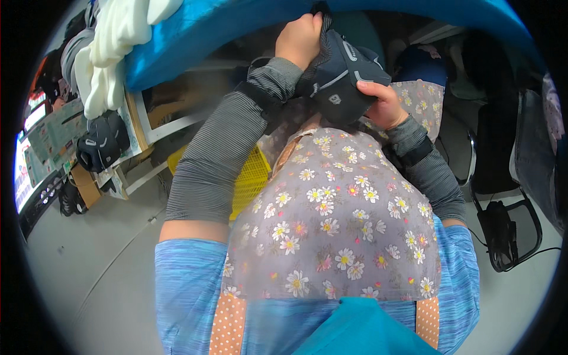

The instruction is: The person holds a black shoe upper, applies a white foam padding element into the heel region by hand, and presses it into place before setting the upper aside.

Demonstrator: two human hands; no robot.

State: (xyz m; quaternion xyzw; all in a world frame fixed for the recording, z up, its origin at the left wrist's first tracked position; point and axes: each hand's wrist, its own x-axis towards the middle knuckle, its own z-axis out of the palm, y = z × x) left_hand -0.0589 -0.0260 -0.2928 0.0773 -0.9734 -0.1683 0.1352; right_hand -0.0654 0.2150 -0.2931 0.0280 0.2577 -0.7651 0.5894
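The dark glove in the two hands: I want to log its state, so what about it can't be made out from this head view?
- Dark glove: its top end is covered by the left hand.
- Its far side lies behind the right hand, whose grip hides the fingers there.
- The surface under it: hidden by the floral apron.
- Its small grey markings: too small to tell.

Grey floor [89, 260], black chair [503, 195], blue table edge [236, 29].

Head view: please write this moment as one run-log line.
left hand: grips dark grey shoe upper top | right hand: holds its lower side | yellow mesh basket: beside left forearm
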